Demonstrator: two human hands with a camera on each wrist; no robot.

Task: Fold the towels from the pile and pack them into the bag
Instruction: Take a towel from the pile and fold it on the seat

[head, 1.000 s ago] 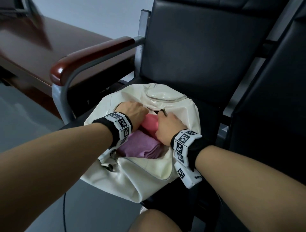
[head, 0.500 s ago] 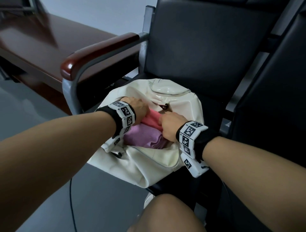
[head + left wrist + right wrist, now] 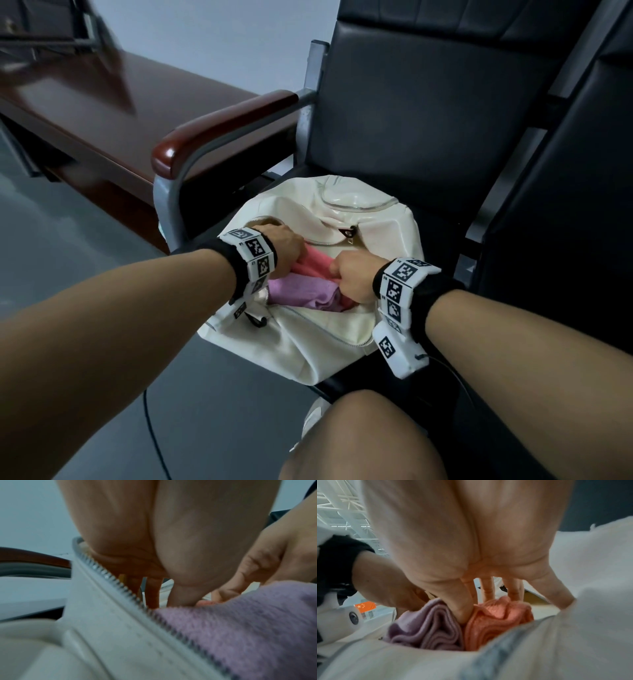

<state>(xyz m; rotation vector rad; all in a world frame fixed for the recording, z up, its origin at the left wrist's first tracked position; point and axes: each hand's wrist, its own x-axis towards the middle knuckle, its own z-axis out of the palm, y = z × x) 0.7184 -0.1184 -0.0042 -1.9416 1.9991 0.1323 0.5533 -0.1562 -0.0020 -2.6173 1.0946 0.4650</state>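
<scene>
A white zip bag [image 3: 308,342] lies open on the black chair seat. Inside it a folded purple towel [image 3: 301,291] sits nearest me, with a folded pink towel [image 3: 315,265] just behind it. My left hand [image 3: 284,245] grips the pink towel's left end, fingers pointing down into the bag. My right hand [image 3: 352,274] grips its right end. In the right wrist view the right hand [image 3: 488,597] has its thumb wedged between the purple towel [image 3: 428,626] and the pink towel [image 3: 496,618], fingers behind. In the left wrist view the left hand [image 3: 163,596] is beside the zip and the purple towel [image 3: 248,628].
The chair's wooden armrest [image 3: 219,133] rises left of the bag, and a dark wooden table [image 3: 102,102] stands beyond it. A second black chair [image 3: 565,205] is on the right. My knee [image 3: 359,438] and a cable [image 3: 154,428] are below the seat edge.
Both hands have stayed on the pink towel and pushed it lower into the bag, behind the purple towel. The bag's mouth has spread a little wider.
</scene>
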